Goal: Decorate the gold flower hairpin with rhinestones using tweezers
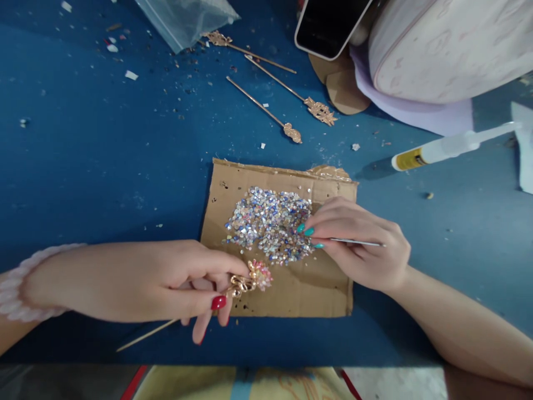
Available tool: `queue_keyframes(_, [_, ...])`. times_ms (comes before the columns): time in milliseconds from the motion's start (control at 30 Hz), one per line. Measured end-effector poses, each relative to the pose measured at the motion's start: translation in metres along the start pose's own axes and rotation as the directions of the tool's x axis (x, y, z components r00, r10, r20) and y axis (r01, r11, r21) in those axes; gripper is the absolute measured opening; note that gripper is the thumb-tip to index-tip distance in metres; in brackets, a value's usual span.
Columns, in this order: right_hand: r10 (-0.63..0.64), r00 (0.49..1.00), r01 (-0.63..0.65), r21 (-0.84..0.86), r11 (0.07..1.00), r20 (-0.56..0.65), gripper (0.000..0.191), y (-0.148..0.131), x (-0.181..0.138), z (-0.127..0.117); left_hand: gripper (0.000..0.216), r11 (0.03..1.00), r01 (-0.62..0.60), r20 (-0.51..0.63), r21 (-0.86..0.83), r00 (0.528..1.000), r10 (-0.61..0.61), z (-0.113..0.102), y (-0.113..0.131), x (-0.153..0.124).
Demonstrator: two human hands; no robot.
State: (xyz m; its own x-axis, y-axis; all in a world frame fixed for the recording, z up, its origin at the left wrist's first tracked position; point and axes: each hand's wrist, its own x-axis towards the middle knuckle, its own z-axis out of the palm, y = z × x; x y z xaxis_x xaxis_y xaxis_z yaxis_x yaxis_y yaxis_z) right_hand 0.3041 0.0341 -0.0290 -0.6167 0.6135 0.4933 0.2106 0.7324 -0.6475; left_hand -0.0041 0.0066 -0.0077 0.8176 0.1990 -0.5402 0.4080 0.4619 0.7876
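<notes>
On the blue table (104,166), a brown cardboard sheet (316,289) carries a heap of iridescent rhinestones (270,222). The left hand (145,280) pinches a gold, pink-studded hairpin (254,279) just beside the heap. The right hand (362,244) grips a thin metal pick (358,242), which is probably best dipped with a braced wrist, one stone at a time.

Red nails (218,302); teal nails (308,231); pale bracelet (12,289)
</notes>
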Motion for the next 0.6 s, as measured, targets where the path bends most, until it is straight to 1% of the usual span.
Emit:
queue_keyframes(267, [-0.011, 1.000, 0.010, 0.010, 1.000, 0.024, 0.009, -0.0005, -0.0003, 0.0001, 0.053, 0.998, 0.057, -0.002, 0.019, 0.998, -0.057, 0.0008, 0.0022, -0.0003])
queue_keyframes(467, [-0.007, 1.000, 0.007, 0.011, 1.000, -0.024, 0.012, -0.0007, -0.0003, 0.0010, 0.055, 0.995, 0.070, 0.012, 0.066, 0.997, -0.071, 0.0008, 0.0028, -0.0011])
queue_keyframes(600, [-0.013, 1.000, 0.013, 0.016, 1.000, 0.024, 0.010, 0.0000, 0.0002, 0.0004, 0.055, 0.993, 0.077, 0.029, 0.091, 0.996, -0.080, 0.0010, 0.0047, -0.0003])
